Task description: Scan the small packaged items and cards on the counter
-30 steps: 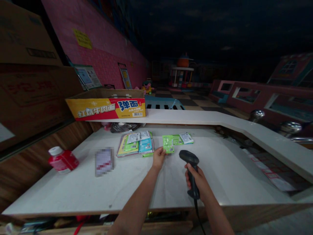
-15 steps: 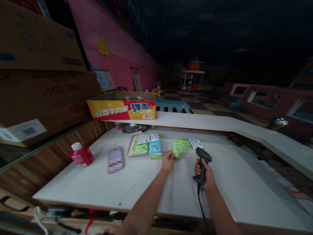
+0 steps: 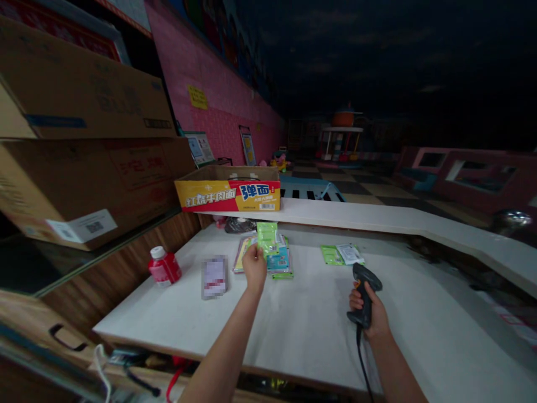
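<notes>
My left hand (image 3: pixel 255 267) is closed on a green packet (image 3: pixel 267 237), held up over a pile of flat packets (image 3: pixel 278 262) in blue, yellow and white. In my right hand (image 3: pixel 369 308) is a black barcode scanner (image 3: pixel 364 294), gripped by its handle, with its cable (image 3: pixel 361 358) running down over the table's front edge. Just beyond the scanner, a green packet (image 3: pixel 331 255) and a silvery white packet (image 3: pixel 351 253) lie side by side on the white table (image 3: pixel 310 324). One more green packet (image 3: pixel 282 275) pokes out at the pile's near edge.
A red bottle with a white cap (image 3: pixel 164 266) and a blurred-out flat object (image 3: pixel 215 277) stand left on the table. Behind, a yellow and red open carton (image 3: pixel 229 195) rests on a raised ledge (image 3: pixel 335 210). Large cardboard boxes (image 3: pixel 92 179) are stacked at the left.
My left hand has moved left with the green packet, from the table's middle to over the pile. My right hand still holds the scanner. The view has shifted slightly left.
</notes>
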The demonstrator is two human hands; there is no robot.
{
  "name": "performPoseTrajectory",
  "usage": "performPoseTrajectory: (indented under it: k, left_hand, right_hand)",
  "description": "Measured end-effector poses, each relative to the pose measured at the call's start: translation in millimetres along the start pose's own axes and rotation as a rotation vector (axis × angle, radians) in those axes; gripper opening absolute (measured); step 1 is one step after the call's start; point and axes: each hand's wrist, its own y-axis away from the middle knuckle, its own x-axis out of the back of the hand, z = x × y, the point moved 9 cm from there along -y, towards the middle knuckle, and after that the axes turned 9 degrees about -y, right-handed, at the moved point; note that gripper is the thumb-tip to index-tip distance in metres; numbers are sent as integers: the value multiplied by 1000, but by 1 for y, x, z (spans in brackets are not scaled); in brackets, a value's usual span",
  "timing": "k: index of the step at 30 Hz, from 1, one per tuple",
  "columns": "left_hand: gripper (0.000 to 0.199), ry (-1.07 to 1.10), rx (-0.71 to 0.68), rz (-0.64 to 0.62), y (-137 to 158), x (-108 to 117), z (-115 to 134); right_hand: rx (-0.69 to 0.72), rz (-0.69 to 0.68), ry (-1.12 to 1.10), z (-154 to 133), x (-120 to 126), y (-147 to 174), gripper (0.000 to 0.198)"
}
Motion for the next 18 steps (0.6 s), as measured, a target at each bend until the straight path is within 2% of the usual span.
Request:
performPoseTrajectory:
  k: [3, 6, 9, 11, 14, 16, 18]
  left_hand:
    - [19, -166, 83, -16, -22, 15, -12]
    - [23, -398, 197, -72, -30, 20, -29]
    - [27, -640, 183, -112, -27, 25, -32]
    - [33, -773, 90, -59, -22, 30, -22]
    - [40, -873, -160, 7, -9, 29, 1]
    - [38, -865, -340, -60, 1, 17, 12]
    - [35, -849, -455, -160, 10, 4, 15]
  right_hand:
    - [-4, 4, -11, 0, 0, 1, 32]
    - [-12, 22, -51, 1, 2, 1, 31]
    - [-20, 41, -99, 2, 4, 2, 30]
    - [-28, 48, -122, 3, 4, 2, 31]
    - [-37, 51, -133, 3, 5, 2, 32]
    - [-40, 49, -133, 3, 5, 1, 31]
    - [-40, 47, -135, 3, 5, 1, 30]
